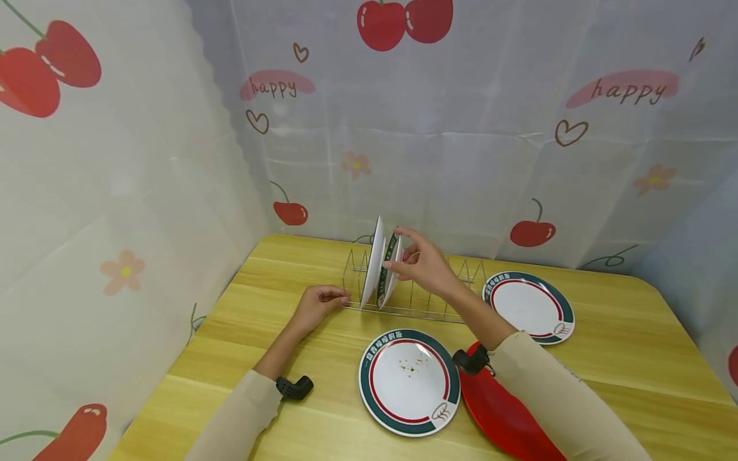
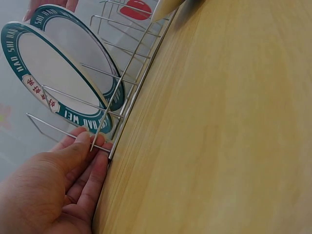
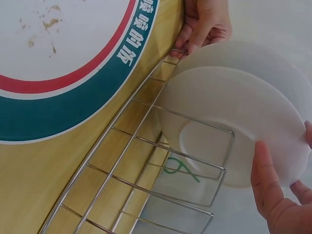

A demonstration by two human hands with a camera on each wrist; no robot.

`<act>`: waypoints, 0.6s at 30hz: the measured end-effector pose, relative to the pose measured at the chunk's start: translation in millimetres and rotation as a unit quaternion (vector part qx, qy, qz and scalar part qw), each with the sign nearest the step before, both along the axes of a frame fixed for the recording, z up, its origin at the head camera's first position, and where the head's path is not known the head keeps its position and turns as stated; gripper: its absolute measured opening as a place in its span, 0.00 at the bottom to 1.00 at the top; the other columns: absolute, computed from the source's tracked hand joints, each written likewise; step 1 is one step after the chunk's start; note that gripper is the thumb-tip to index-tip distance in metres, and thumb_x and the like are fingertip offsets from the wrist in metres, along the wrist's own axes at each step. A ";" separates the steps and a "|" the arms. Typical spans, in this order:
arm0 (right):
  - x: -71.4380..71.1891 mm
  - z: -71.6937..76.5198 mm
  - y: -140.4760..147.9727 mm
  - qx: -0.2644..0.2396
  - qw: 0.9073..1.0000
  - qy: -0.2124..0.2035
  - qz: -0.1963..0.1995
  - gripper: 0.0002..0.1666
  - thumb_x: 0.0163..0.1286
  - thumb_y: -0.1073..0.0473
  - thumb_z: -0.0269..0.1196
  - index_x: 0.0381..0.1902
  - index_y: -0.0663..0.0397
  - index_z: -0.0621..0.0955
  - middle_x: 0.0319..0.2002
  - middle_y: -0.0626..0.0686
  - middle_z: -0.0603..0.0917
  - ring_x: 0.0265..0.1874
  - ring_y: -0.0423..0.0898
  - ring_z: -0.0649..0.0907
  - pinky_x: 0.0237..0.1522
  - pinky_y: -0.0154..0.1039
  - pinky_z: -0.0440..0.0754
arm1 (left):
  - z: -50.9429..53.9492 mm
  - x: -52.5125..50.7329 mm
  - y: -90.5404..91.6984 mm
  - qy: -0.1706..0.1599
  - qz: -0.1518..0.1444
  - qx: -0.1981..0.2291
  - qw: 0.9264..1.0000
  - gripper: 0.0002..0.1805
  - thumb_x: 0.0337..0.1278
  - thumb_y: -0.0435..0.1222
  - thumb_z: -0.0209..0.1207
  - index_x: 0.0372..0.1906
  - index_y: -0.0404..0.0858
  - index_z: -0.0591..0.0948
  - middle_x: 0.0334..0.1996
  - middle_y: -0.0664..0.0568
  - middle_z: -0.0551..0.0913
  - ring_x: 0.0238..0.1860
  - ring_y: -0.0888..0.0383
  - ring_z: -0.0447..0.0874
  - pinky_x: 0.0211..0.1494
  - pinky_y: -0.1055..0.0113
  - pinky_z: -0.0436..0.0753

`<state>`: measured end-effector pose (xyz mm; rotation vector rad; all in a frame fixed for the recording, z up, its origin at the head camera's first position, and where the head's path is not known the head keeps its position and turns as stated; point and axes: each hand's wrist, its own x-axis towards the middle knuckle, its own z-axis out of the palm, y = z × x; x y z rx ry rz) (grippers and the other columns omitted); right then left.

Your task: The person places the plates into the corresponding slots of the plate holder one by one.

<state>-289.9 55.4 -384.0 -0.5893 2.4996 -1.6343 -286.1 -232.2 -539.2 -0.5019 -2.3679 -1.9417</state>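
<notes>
A wire dish rack (image 1: 423, 314) stands near the back of the table, with two white plates upright in its left half. My left hand (image 1: 317, 308) pinches the rack's left front end; the left wrist view shows thumb and fingers around its wire. My right hand (image 1: 425, 264) holds the right-hand plate (image 3: 219, 97) by its upper edge, fingers against its white back. The other plate (image 1: 372, 266) stands just left of it, its green lettered rim (image 2: 14, 53) plain in the left wrist view. The held plate's lower edge is between the rack's wires.
A white plate (image 1: 406, 390) with a green rim and brown specks lies in front of the rack. Another such plate (image 1: 527, 306) lies to the right. A red dish (image 1: 501, 410) is partly hidden under my right forearm. A printed curtain (image 1: 438, 166) hangs behind the wooden table (image 1: 323, 397).
</notes>
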 end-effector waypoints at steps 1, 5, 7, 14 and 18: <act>-0.1 -0.3 -0.1 0.002 1.000 0.001 0.000 0.46 0.65 0.58 0.73 0.76 0.42 0.66 0.41 0.61 0.76 0.36 0.55 0.86 0.36 0.45 0.90 | 0.2 0.2 0.1 0.000 -0.001 0.001 1.000 0.07 0.63 0.27 0.65 0.44 0.29 0.88 0.43 0.40 0.89 0.42 0.55 0.90 0.47 0.65 0.88; 1.0 -0.3 0.8 0.010 1.000 0.005 0.002 0.46 0.67 0.56 0.72 0.77 0.41 0.64 0.42 0.61 0.75 0.37 0.53 0.86 0.38 0.47 0.89 | 1.0 0.4 1.0 0.004 0.001 0.000 1.000 0.08 0.64 0.28 0.65 0.44 0.28 0.88 0.43 0.40 0.89 0.42 0.55 0.90 0.47 0.66 0.88; 2.3 0.2 1.8 0.013 1.000 0.006 0.006 0.46 0.68 0.56 0.72 0.78 0.41 0.63 0.44 0.62 0.75 0.39 0.54 0.85 0.39 0.47 0.89 | 1.2 0.5 1.4 0.002 0.002 0.001 1.000 0.08 0.64 0.28 0.66 0.45 0.28 0.88 0.43 0.40 0.89 0.42 0.55 0.90 0.46 0.66 0.88; 12.2 -1.5 9.6 0.031 0.998 0.032 0.035 0.49 0.70 0.58 0.69 0.82 0.44 0.57 0.56 0.66 0.78 0.49 0.60 0.84 0.43 0.48 0.89 | 0.4 1.5 1.4 -0.002 0.008 -0.002 1.000 0.08 0.63 0.28 0.66 0.44 0.28 0.88 0.43 0.39 0.89 0.41 0.54 0.91 0.45 0.67 0.88; 24.1 -2.3 18.3 0.049 0.997 0.045 0.031 0.49 0.70 0.58 0.69 0.81 0.51 0.56 0.59 0.67 0.78 0.53 0.61 0.83 0.48 0.51 0.87 | -0.7 0.8 1.5 -0.001 0.008 -0.002 1.000 0.09 0.64 0.27 0.65 0.45 0.25 0.87 0.44 0.36 0.88 0.41 0.54 0.90 0.45 0.68 0.88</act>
